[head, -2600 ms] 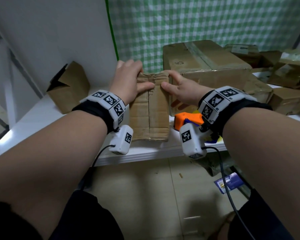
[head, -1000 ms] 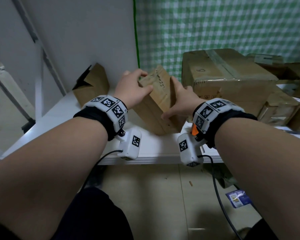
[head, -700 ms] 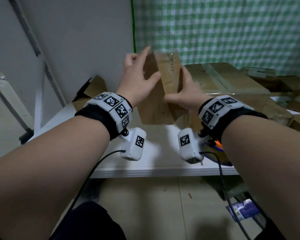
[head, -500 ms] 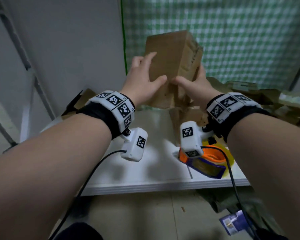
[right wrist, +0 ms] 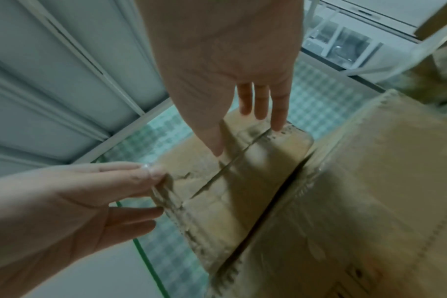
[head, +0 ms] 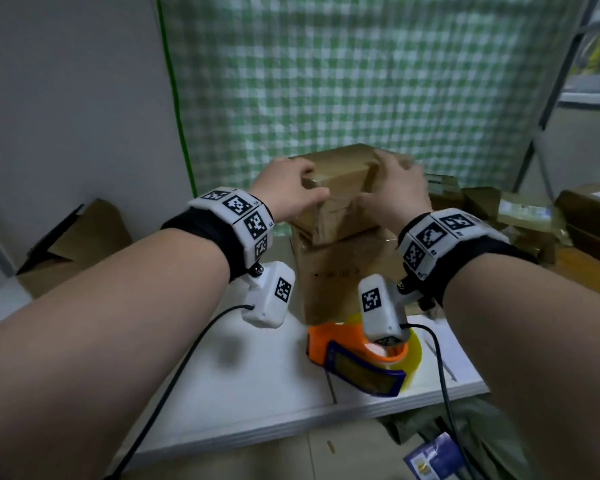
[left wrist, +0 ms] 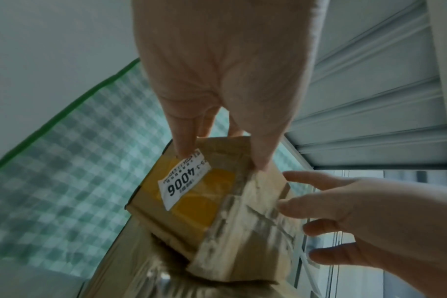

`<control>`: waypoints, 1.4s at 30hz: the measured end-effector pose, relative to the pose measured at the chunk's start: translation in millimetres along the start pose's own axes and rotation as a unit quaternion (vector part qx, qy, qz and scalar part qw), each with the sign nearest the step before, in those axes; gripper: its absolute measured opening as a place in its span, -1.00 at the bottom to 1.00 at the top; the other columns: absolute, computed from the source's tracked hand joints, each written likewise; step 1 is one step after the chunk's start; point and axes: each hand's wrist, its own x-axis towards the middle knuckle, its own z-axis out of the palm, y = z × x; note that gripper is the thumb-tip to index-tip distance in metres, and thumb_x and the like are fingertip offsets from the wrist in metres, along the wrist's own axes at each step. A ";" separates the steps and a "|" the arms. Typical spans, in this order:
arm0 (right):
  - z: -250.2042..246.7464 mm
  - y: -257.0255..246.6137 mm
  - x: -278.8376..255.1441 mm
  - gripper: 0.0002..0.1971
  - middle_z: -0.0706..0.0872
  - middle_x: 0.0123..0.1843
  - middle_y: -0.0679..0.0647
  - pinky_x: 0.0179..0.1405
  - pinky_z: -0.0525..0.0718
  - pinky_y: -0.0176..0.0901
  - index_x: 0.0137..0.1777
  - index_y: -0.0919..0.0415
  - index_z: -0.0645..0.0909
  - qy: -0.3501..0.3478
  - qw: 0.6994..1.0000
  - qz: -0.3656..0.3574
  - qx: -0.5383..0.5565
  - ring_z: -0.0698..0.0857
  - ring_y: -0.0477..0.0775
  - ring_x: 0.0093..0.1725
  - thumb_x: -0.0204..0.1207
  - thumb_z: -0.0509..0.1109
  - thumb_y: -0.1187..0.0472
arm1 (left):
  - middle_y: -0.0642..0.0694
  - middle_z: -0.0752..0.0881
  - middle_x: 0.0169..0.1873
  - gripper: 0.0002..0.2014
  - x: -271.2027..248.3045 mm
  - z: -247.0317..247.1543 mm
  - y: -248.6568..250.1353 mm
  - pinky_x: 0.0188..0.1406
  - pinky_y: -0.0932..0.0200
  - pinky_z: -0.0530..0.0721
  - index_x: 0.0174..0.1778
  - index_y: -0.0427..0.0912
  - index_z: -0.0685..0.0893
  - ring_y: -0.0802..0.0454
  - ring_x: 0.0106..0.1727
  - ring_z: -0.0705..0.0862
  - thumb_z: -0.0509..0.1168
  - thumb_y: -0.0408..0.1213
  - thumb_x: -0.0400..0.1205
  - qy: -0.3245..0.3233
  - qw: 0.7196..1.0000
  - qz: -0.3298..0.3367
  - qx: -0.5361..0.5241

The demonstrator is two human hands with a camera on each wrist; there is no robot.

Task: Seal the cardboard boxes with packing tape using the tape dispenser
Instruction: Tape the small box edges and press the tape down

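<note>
I hold a small taped cardboard box between both hands at the top of a large cardboard box. It is tilted, and a dark gap shows under one side. My left hand grips its left end, fingers over the top and thumb on the front. The small box carries a white label and a yellow patch under my left hand. My right hand grips the right end. The right hand has its thumb on the taped face of the small box. An orange and blue tape dispenser lies on the white table.
An open empty box leans at the table's left by the grey wall. More cardboard boxes are piled at the right. A green checked curtain hangs behind. A blue packet lies on the floor below the table's front edge.
The small box left the table, was turned and raised high between both hands, and has now come down onto the top of the large box.
</note>
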 end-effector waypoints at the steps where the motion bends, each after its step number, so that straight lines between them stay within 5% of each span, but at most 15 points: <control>1: -0.1 -0.7 7.0 -0.24 0.37 0.56 0.19 0.31 0.54 0.02 0.63 -0.17 0.18 -0.016 0.999 -0.031 -0.023 0.48 0.22 0.44 0.49 0.46 0.11 | -0.18 0.39 0.47 -0.36 7.9 0.3 -1.0 0.40 0.10 0.42 0.54 -0.07 0.38 -0.08 0.41 0.48 0.35 0.05 0.56 0.015 1.000 -0.008 -0.005; 3: 2.2 -3.8 22.5 -0.28 0.52 0.48 0.09 0.23 0.61 -0.08 0.60 -0.13 0.26 -0.052 0.996 -0.055 -0.038 0.57 0.14 0.35 0.47 0.46 0.13 | -0.19 0.40 0.44 -0.40 24.2 0.3 -3.4 0.26 0.19 0.47 0.50 -0.09 0.42 -0.09 0.30 0.56 0.40 -0.05 0.55 0.043 0.999 -0.031 -0.011; 8: 8.8 -16.1 58.3 -0.36 0.52 0.48 0.09 0.16 0.57 -0.09 0.61 -0.02 0.26 -0.094 0.990 -0.059 -0.088 0.55 0.16 0.37 0.55 0.37 0.12 | -0.16 0.65 0.21 -0.48 63.6 1.1 -15.2 -0.06 0.14 0.57 0.39 -0.19 0.50 -0.10 0.11 0.67 0.42 -0.14 0.54 0.061 0.996 -0.059 -0.031; 13: 16.6 -22.9 88.0 -0.26 0.48 0.47 0.18 0.13 0.65 -0.04 0.69 -0.02 0.00 -0.154 0.985 -0.015 -0.072 0.58 0.20 0.29 0.60 0.31 0.22 | -0.14 0.63 0.27 -0.44 90.8 6.5 -32.6 -0.53 0.33 0.54 0.56 -0.07 0.33 0.09 -0.34 0.60 0.30 -0.20 0.63 0.019 0.988 -0.077 -0.131; 17: 33.3 -29.0 104.8 -0.20 0.54 0.32 0.25 0.12 0.64 0.00 0.70 -0.02 -0.10 -0.169 0.985 0.000 -0.038 0.59 0.16 0.03 0.61 0.32 0.23 | -0.14 0.58 0.37 -0.44 102.3 14.2 -45.7 -0.14 0.21 0.60 0.60 -0.06 0.29 -0.01 0.08 0.63 0.25 -0.15 0.66 -0.001 0.986 -0.079 -0.146; 19: 41.6 -32.0 111.3 -0.19 0.51 0.34 0.26 0.12 0.60 -0.01 0.70 -0.01 -0.15 -0.176 0.984 0.008 -0.024 0.60 0.23 0.15 0.62 0.30 0.24 | -0.14 0.56 0.40 -0.44 106.4 18.1 -52.8 -0.05 0.21 0.55 0.60 -0.03 0.29 -0.03 0.19 0.62 0.23 -0.12 0.66 -0.003 0.987 -0.079 -0.139; 24: 51.2 -40.1 122.3 -0.19 0.34 0.54 0.30 0.15 0.48 -0.06 0.70 0.06 -0.24 -0.191 0.981 0.021 -0.001 0.50 0.24 0.37 0.68 0.27 0.21 | -0.12 0.52 0.45 -0.43 114.2 15.5 -69.4 -0.26 0.30 0.59 0.62 0.02 0.24 0.10 -0.13 0.63 0.21 -0.07 0.67 -0.008 0.984 -0.086 -0.157; 29: 62.7 -43.5 126.7 -0.24 0.43 0.55 0.24 0.40 0.52 0.07 0.70 0.20 -0.08 -0.221 0.974 0.043 0.012 0.46 0.23 0.47 0.65 0.31 0.20 | -0.12 0.48 0.48 -0.42 112.0 11.9 -78.3 0.05 0.26 0.49 0.63 0.01 0.20 0.01 0.25 0.59 0.19 -0.06 0.69 -0.011 0.980 -0.089 -0.178; 32: 67.4 -45.9 124.6 -0.24 0.41 0.57 0.23 0.41 0.51 0.10 0.71 0.18 -0.09 -0.225 0.973 0.050 0.012 0.46 0.23 0.48 0.66 0.30 0.19 | -0.13 0.48 0.47 -0.44 106.6 10.7 -80.9 -0.23 0.35 0.48 0.63 0.00 0.20 0.14 -0.14 0.57 0.17 -0.07 0.70 -0.011 0.980 -0.084 -0.178; 34: 67.9 -49.4 120.5 -0.19 0.37 0.58 0.24 0.40 0.52 0.14 0.71 0.10 -0.18 -0.221 0.974 0.045 0.028 0.45 0.26 0.48 0.65 0.30 0.22 | -0.14 0.48 0.47 -0.43 101.0 9.2 -86.8 -0.22 0.29 0.51 0.63 -0.04 0.20 0.12 -0.17 0.54 0.16 -0.06 0.70 -0.003 0.981 -0.091 -0.169; 37: 68.9 -56.7 107.3 -0.38 0.48 0.49 0.23 0.35 0.57 0.15 0.66 0.14 0.19 -0.205 0.977 0.017 0.060 0.52 0.25 0.41 0.63 0.31 0.25 | -0.17 0.53 0.42 -0.46 88.7 5.3 -99.3 -0.09 0.17 0.57 0.61 -0.09 0.28 0.09 -0.17 0.59 0.18 -0.10 0.70 0.008 0.981 -0.108 -0.160; 39: 71.3 -64.0 92.3 -0.65 0.68 0.17 0.25 0.13 0.69 0.06 0.38 0.28 0.58 -0.202 0.977 -0.005 0.067 0.66 0.20 0.11 0.61 0.31 0.28 | -0.19 0.52 0.43 -0.49 76.8 1.3 -107.6 0.01 0.19 0.55 0.57 -0.14 0.35 -0.01 0.06 0.63 0.20 -0.12 0.69 0.015 0.982 -0.116 -0.146; 42: 79.1 -76.6 63.7 -0.81 0.75 -0.10 0.23 -0.23 0.66 -0.08 0.09 0.31 0.72 -0.210 0.973 -0.022 0.097 0.65 0.12 -0.21 0.57 0.32 0.31 | -0.18 0.56 0.40 -0.53 51.6 -6.2 -122.2 0.17 0.19 0.52 0.51 -0.19 0.45 -0.09 0.31 0.59 0.24 -0.16 0.67 0.023 0.983 -0.135 -0.123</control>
